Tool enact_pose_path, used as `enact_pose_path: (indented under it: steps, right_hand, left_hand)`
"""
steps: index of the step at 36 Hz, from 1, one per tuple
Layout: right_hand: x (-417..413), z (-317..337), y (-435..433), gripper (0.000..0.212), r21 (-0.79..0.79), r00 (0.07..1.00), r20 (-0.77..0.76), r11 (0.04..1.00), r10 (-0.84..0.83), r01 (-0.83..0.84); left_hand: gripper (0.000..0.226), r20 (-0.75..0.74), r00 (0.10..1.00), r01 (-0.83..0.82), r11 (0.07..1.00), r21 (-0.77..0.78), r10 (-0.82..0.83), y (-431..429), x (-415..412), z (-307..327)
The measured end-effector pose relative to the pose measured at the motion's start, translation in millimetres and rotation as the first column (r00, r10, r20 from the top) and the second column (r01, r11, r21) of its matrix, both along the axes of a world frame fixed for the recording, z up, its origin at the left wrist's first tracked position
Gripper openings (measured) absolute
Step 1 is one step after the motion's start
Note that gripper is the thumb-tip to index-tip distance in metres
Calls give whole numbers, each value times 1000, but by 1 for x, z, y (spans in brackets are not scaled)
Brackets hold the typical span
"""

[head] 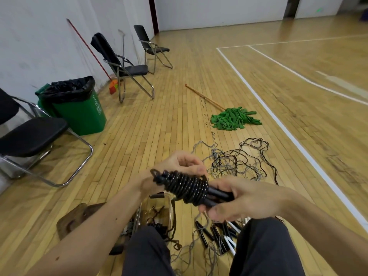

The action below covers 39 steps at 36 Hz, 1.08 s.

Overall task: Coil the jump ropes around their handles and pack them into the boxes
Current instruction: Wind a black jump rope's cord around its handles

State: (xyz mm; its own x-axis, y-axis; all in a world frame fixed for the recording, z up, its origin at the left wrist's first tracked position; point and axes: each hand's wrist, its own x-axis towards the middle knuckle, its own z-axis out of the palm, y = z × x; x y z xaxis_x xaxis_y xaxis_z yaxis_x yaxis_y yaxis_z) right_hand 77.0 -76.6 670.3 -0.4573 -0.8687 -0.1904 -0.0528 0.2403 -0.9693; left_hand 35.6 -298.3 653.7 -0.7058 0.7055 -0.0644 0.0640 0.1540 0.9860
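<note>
Head view is showing a seated person holding a coiled jump rope (186, 186) between both hands above the knees. The right hand (245, 198) is gripping the paired black handles (219, 196), which are protruding from the coil's right end. The left hand (180, 163), fingers curled, is pinching rope at the far side of the coil. The bundle's long axis is running left to right, dipping slightly toward the right hand. A clear box (170, 210) is sitting on the floor just below and left of the bundle, nearer the left hand; judged the packing target. It is holding dark rope, count unclear. A loose rope tangle (239, 162) is lying farther right, and spare handles (217, 234) are lying near the right knee.
</note>
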Motion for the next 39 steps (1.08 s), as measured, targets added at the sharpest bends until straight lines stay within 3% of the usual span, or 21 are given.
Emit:
enact_pose_path:
  steps: [3,5,7,11,17,23,26,29,35,39]
  right_hand:
    - [-2,2,-1,8,-92,998,10,994,-66,67]
    - [-4,0,-3,19,-124,991,-1,984,-131,129]
    - [-6,-2,-4,27,-164,980,11,967,-197,196]
    - [-12,-6,-3,16,-197,935,89,914,-344,355]
    - [-14,-17,-1,20,-131,891,108,882,-440,452]
    - [-21,-26,0,17,-51,809,153,813,-567,579]
    - [-21,-32,-5,15,4,764,130,771,-632,637]
    - [-21,-36,-8,15,99,766,78,769,-638,631]
    - [-20,-37,-7,15,269,851,79,833,-519,483]
    - [-16,-34,-8,21,350,924,39,872,-379,343]
  left_hand:
    - [25,50,995,-94,993,70,91,-7,5,-3]
    - [15,-18,988,-157,987,-41,156,-6,6,-2]
    - [22,-73,978,-206,966,-156,197,-1,8,-1]
    - [32,107,947,-288,949,-130,302,7,11,-6]
    - [36,-67,956,-291,899,-328,285,13,19,-16]
    - [16,-322,940,-287,781,-554,117,20,32,-14]
    - [36,-499,867,-375,644,-667,-13,25,38,-9]
    - [39,-591,784,-437,506,-744,-191,29,41,-2]
    - [31,-527,713,-369,392,-843,-463,34,42,21]
    - [28,-462,694,-270,396,-878,-551,37,37,35]
